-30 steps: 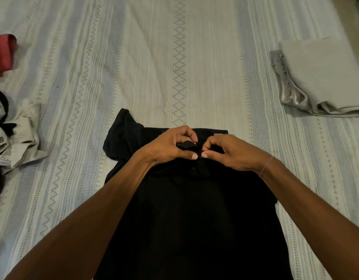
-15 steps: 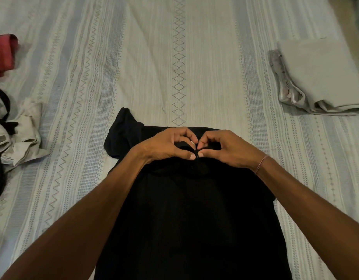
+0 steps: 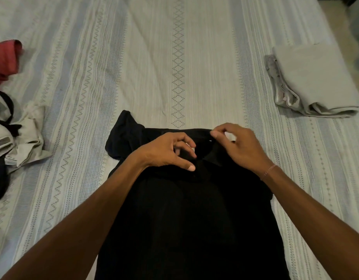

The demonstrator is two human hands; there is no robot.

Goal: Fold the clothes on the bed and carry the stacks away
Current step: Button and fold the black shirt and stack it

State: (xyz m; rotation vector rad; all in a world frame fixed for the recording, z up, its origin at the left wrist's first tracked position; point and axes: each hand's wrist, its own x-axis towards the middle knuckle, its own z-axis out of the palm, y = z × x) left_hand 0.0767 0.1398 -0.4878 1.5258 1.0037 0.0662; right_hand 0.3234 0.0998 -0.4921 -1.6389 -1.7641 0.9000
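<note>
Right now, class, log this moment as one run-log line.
stage: smoothing collar | left hand: on black shirt | right hand: pinching collar edge | folded beige stack: right side of bed

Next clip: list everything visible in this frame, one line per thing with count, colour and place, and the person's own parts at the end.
black shirt: 1, black, spread flat at the near middle of the bed, collar end away from the camera
folded stack: 1, pale grey, far right of the bed
unfolded pile: 1, off-white with black pieces, left edge
red garment: 1, red, crumpled at the far left
bedspread: 1, white with grey-blue patterned stripes, under everything
bracelet: 1, thin and pinkish, on the right wrist
left hand: 1, over the collar, fingers loosely curled; grip unclear
right hand: 1, at the collar's right side; grip unclear
</note>
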